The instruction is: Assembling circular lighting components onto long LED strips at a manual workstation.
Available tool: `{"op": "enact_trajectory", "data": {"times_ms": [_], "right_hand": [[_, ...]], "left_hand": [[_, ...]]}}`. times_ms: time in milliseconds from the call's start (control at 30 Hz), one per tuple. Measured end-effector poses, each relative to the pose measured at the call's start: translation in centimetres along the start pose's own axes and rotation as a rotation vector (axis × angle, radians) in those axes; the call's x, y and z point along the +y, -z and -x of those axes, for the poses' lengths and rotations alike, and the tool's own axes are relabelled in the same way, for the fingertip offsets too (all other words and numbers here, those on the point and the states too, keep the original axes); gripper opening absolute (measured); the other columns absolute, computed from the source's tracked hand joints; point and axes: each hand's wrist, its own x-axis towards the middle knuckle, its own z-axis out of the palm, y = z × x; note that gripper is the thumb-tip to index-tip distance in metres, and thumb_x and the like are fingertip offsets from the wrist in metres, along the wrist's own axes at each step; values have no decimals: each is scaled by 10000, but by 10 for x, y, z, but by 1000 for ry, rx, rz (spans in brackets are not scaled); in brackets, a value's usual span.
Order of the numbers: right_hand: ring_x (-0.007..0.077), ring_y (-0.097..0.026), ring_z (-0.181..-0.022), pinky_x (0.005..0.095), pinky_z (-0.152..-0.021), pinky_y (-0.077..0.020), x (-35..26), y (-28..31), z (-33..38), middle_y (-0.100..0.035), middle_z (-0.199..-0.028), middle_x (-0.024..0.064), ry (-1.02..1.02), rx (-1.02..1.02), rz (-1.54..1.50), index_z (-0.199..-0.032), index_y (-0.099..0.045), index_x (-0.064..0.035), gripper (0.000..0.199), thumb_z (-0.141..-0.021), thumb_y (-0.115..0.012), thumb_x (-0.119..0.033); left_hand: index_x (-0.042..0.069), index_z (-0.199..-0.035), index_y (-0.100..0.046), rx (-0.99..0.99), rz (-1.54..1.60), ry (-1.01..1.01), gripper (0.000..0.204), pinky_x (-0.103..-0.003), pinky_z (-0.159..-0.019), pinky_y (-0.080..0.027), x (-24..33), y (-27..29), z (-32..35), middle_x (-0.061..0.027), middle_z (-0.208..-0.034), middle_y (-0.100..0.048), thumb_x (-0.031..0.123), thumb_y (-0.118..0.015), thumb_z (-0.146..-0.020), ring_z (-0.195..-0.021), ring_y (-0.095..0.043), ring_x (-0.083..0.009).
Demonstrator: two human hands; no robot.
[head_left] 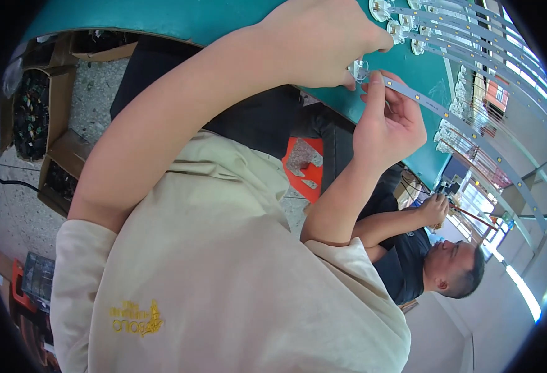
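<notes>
My left hand [323,43] reaches across to the edge of the green tabletop, its fingers closed on a small white end piece [359,70] with thin wires. Next to it, my right hand [392,124] pinches the near end of a long, narrow LED strip [446,114] between thumb and finger. The strip slants away toward the right, dotted with small yellowish LEDs. Whether strip and end piece are joined is too small to tell. More LED strips [456,46] with round white end caps [398,31] lie beyond my hands.
The green tabletop [130,17] runs along the top. Cardboard boxes [59,109] with dark small parts stand on the speckled floor at left. An orange-red sheet [304,171] lies below. At right another person [410,248] in dark clothes works with hands raised.
</notes>
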Motion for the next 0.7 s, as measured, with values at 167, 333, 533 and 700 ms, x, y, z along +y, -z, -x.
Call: {"op": "enact_trajectory", "data": {"times_ms": [167,333,533,700], "right_hand": [[136,-709,-685,241,-633,-574,2,-6,3,-743,-804,127,26,34,-11,-1008,-709,105,130,-908,-720,24],[127,-703,-674,232,-631,-568,6,-8,4,-741,-792,119,120,55,49,-985,-713,94,106,-908,-724,22],[112,-689,-655,221,-612,-547,9,-10,0,-735,-776,107,157,63,57,-966,-716,80,92,-901,-736,18],[105,-680,-651,212,-602,-529,14,-7,-3,-727,-767,96,197,33,117,-954,-710,79,79,-903,-732,22]], "left_hand": [[54,-897,-647,-48,-34,-18,178,-480,-785,-508,-7,-3,-2,-200,-828,-659,120,-736,-757,-870,-647,-400],[48,-859,-643,-64,-26,4,153,-490,-768,-516,-7,-4,-2,-199,-811,-670,109,-729,-748,-859,-663,-404],[49,-859,-644,31,-41,-37,156,-494,-768,-523,-12,-13,-2,-199,-812,-676,107,-727,-740,-865,-667,-409],[53,-860,-641,21,-43,-39,157,-501,-758,-517,-11,-14,-1,-200,-810,-673,110,-725,-740,-859,-663,-414]]}}
